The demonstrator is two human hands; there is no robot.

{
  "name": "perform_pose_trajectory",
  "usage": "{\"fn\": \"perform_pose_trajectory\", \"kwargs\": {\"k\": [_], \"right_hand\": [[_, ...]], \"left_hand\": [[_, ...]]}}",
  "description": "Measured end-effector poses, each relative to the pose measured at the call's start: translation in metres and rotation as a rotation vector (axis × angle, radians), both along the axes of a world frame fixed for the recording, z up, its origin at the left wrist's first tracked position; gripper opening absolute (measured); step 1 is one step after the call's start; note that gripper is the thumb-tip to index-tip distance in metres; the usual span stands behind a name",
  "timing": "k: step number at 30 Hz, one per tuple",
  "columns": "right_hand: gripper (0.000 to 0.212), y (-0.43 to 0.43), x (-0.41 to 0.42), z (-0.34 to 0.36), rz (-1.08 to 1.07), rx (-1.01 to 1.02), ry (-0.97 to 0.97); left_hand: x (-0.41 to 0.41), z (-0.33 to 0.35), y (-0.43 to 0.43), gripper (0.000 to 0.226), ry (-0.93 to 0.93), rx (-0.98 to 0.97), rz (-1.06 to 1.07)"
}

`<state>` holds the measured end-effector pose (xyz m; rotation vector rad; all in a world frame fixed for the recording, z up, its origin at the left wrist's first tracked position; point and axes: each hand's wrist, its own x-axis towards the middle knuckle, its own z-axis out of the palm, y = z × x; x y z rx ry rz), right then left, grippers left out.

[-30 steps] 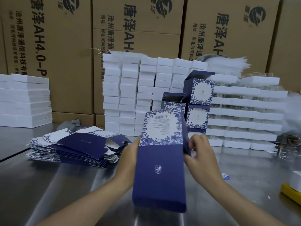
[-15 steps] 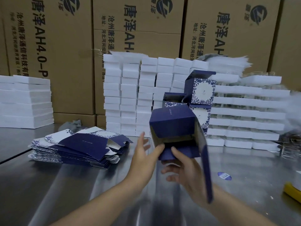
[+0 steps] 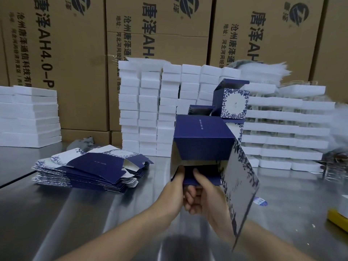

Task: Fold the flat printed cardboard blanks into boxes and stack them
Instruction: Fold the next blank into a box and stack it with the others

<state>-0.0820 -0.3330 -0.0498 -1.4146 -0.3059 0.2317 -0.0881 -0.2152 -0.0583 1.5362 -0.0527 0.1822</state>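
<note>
Blanks (image 3: 90, 170), unfolded, lie in a fanned pile on the left of the steel tabletop (image 3: 56, 213), well apart from the work. The sheets splay at the edges, so a careless forearm sweep could slide the top ones off.

Behind, against the white foam trays (image 3: 150, 110), the finished boxes (image 3: 234, 103) stand one on another, the top one with its lid raised. Setting another on so narrow a column may topple it.

The box (image 3: 203, 134) being formed is held in the air over the tabletop, in front of that stack, with its open underside turned toward the person. Its long printed panel (image 3: 239, 185) hangs free on the right. Unsupported, it could crease or catch on the right forearm.

The bottom flap (image 3: 205, 176) looks only partly turned in, and if forced askew it might buckle instead of seating.

The left hand (image 3: 173, 187) and right hand (image 3: 205, 198) both pinch this flap, thumbs on top and fingers curled beneath. Uneven pressure between them would likely twist the shell out of square.
</note>
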Motion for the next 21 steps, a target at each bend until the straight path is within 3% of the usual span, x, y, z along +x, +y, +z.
{"fn": "perform_pose_trajectory", "kwargs": {"k": [5,11,16,19,21], "right_hand": [[0.056,-0.001,0.007,0.003,-0.06,0.182,0.043],[0.071,-0.007,0.008,0.003,-0.102,0.068,-0.09],[0.065,0.0,0.017,-0.005,-0.163,0.063,-0.136],[0.073,-0.004,0.031,-0.015,-0.056,-0.024,-0.255],[0.066,-0.011,0.04,-0.019,0.067,-0.214,-0.336]], "left_hand": [[-0.002,0.005,-0.003,0.083,-0.044,-0.136,-0.104],[-0.009,0.008,0.001,0.072,-0.195,-0.057,-0.042],[-0.013,0.01,0.002,0.064,-0.197,-0.007,-0.105],[-0.013,0.005,0.003,0.059,-0.207,0.045,-0.106],[-0.009,0.005,0.007,0.062,-0.199,0.076,-0.073]]}}
